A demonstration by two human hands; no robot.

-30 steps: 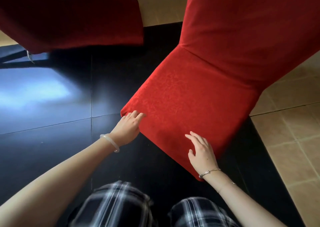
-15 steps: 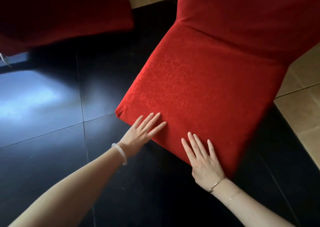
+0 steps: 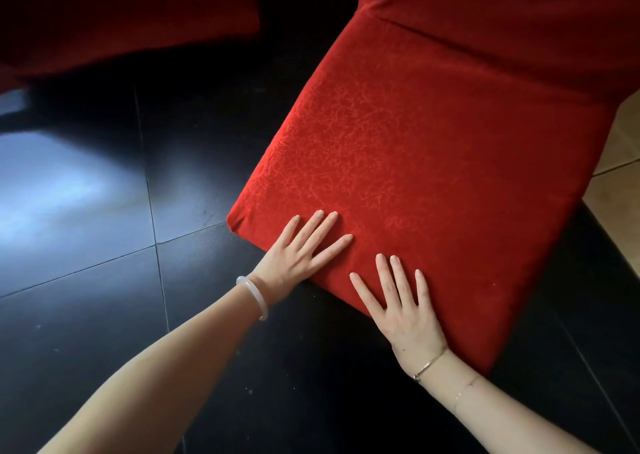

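Observation:
A chair in a red patterned fabric cover fills the right of the head view; its seat (image 3: 426,163) slopes toward me and its backrest (image 3: 512,17) rises at the top right. My left hand (image 3: 298,256) lies flat on the seat's near left edge, fingers straight and spread. My right hand (image 3: 401,301) lies flat on the near edge a little to the right, fingers also straight. Neither hand holds anything. A pale bangle sits on my left wrist and a thin chain on my right.
A second red-covered chair (image 3: 121,21) stands at the top left. Glossy black floor tiles (image 3: 86,211) lie below, with a bright reflection at the left. Tan tiles (image 3: 620,190) show at the right edge.
Both hands went from touching the seat's front edge with bent fingers to lying flat with fingers spread. The view has come closer to the seat; my legs are out of sight.

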